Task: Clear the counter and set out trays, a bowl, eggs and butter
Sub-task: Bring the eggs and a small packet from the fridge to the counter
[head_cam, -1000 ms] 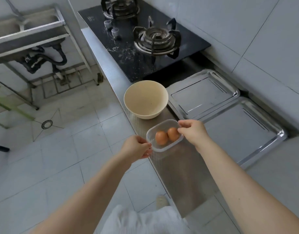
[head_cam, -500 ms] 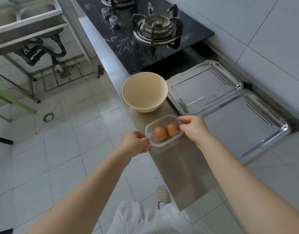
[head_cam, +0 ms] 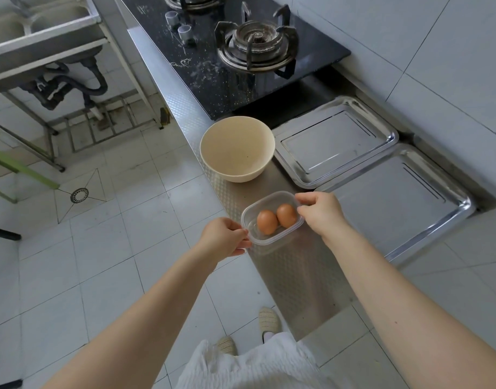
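Setting out the eggs looks like the step in hand: the left hand (head_cam: 225, 237) and right hand (head_cam: 321, 211) each pinch an end of the clear container (head_cam: 272, 219) with two eggs (head_cam: 276, 219) inside, at the counter (head_cam: 294, 276) edge just before the bowl (head_cam: 237, 148); both trays (head_cam: 336, 141) lie beside it (butter is nowhere in view); next it needs lowering level; whether its base touches yet is unclear
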